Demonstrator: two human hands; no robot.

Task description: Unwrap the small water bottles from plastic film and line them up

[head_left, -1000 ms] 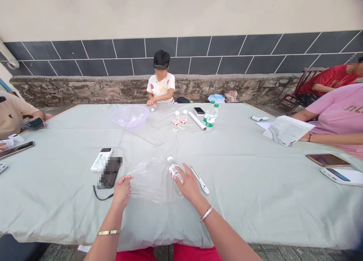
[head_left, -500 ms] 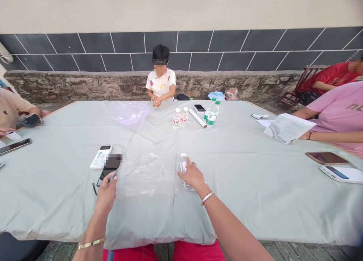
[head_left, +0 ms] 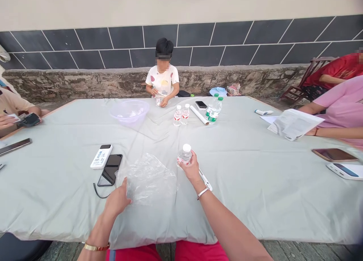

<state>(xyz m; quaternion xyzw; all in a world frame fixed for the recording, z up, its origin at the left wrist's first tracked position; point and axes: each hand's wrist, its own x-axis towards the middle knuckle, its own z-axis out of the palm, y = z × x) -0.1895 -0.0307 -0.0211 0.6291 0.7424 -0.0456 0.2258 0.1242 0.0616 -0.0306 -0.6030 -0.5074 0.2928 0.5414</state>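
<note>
My right hand (head_left: 190, 169) grips a small clear bottle (head_left: 185, 155) with a white cap and a red-and-white label. The bottle is tilted slightly, its cap pointing up and away from me. My left hand (head_left: 118, 196) is closed on the near left edge of a thin clear plastic bag (head_left: 151, 177), which lies crumpled and spread out between my hands. A slim white object (head_left: 205, 179) pokes out beside my right wrist, partly hidden by it. Beyond my left hand lie a black phone (head_left: 110, 171) with a wrist strap and a white power bank (head_left: 101, 156).
Farther back on the grey tablecloth (head_left: 244, 200) are a translucent purple basin (head_left: 129, 119), two small bottles (head_left: 181, 115), a white roll (head_left: 199, 115) and green-capped bottles (head_left: 214, 111). A person (head_left: 162, 77) sits opposite; others sit left and right with phones and papers (head_left: 296, 124).
My right hand has picked up the small bottle and tipped it, uncovering the slim white object. My left hand has come toward me and right, off the phone, along the bag's edge.
</note>
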